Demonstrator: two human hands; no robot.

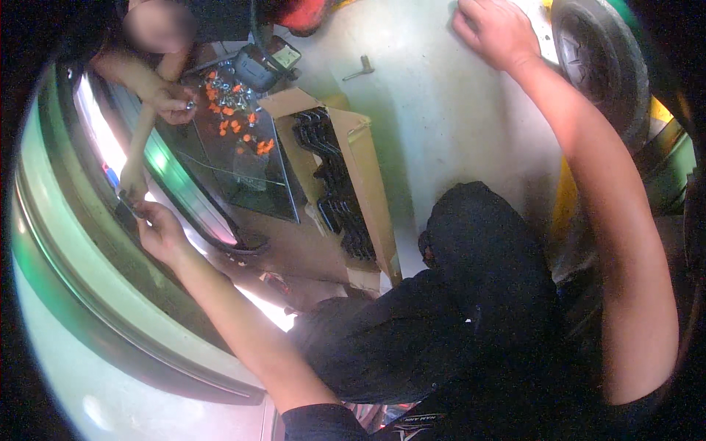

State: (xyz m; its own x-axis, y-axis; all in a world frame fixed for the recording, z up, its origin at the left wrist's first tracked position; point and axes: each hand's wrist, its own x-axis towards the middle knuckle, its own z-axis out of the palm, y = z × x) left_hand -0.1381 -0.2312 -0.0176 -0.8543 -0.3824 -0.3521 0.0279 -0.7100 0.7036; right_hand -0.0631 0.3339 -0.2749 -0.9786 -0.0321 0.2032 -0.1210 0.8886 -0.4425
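Observation:
Out to the left, my left hand point(163, 235) pinches a small dark flat piece point(126, 204) beside a metal sill. A co-worker's hand point(132, 185) is at the same piece; whether it grips it too is hard to tell. The co-worker's other hand point(175, 109) has a small shiny metal part in its fingertips. My right hand point(500, 33) is at the top, cut by the picture's edge, above the pale floor near a wheel. Its fingers are curled in, and nothing shows in them.
An open cardboard box point(368, 176) holds several black bent bars point(334, 184). Orange plastic pieces point(234, 126) and small metal hardware lie on a dark panel point(257, 195) beside it. A T-shaped tool point(360, 70) is on the floor. Right stands a wheel point(588, 62).

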